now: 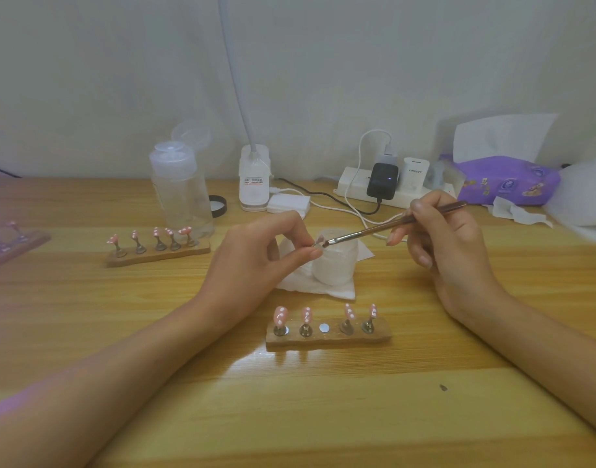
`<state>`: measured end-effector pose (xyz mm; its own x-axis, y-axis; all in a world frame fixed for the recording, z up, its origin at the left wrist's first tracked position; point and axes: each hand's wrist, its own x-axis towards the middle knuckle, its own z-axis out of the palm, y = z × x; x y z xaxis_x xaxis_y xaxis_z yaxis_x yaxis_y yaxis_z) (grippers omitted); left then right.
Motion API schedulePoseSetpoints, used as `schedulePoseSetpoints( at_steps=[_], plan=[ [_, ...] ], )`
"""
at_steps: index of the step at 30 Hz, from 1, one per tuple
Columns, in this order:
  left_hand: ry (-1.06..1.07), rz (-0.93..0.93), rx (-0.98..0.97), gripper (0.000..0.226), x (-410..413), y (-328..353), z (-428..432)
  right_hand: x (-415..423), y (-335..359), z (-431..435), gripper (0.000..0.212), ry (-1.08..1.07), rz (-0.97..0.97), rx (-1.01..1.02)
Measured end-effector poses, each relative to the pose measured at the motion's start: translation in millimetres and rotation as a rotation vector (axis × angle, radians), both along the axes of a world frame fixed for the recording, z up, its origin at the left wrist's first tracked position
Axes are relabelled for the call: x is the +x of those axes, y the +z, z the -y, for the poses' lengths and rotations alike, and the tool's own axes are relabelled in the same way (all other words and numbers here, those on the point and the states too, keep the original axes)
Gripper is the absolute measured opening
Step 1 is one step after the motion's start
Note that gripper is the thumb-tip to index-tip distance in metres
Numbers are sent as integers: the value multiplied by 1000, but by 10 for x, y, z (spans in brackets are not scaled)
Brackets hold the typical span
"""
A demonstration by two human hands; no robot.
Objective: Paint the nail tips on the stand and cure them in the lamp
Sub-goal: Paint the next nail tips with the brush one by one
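My left hand [259,255] pinches a small nail tip on its holder [319,240] between thumb and fingers above a white jar [337,265]. Gripped in my right hand [438,238] is a thin brown brush [391,226] whose bristle end touches that nail tip. Nearer to me, a wooden stand [328,336] carries several pink nail tips with white dots; its middle spot shows a bare round magnet [324,328]. A second wooden stand [158,255] with several pink tips sits to the left.
A third stand [9,244] lies at the far left in purple light. At the back are a clear pump bottle [180,190], a white clip lamp base [254,180], a power strip with chargers [381,185] and a purple tissue pack [506,179]. White tissue [323,288] lies under the jar.
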<state>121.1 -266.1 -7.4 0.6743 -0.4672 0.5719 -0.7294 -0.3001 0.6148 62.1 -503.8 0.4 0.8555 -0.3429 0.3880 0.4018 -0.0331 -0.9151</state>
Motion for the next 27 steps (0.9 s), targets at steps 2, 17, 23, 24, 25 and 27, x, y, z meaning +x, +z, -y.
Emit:
schedulePoseSetpoints(
  at_steps=[2, 17, 23, 24, 25, 27],
  plan=[
    [0, -2, 0, 13, -3, -2, -4, -6, 6, 2, 27, -19, 3, 7],
    [-9, 1, -2, 13, -7, -2, 2, -18, 23, -23, 26, -15, -17, -11],
    [7, 11, 15, 13, -4, -7, 5, -37, 49, 8, 26, -89, 4, 18],
    [8, 14, 16, 13, -4, -5, 7, -42, 56, 20, 26, -109, 6, 36],
    [9, 19, 20, 13, -3, -2, 7, -48, 63, 34, 27, -131, -1, 54],
    [10, 24, 26, 12, 0, 1, 7, -56, 75, 74, 28, -174, -32, 89]
  ],
)
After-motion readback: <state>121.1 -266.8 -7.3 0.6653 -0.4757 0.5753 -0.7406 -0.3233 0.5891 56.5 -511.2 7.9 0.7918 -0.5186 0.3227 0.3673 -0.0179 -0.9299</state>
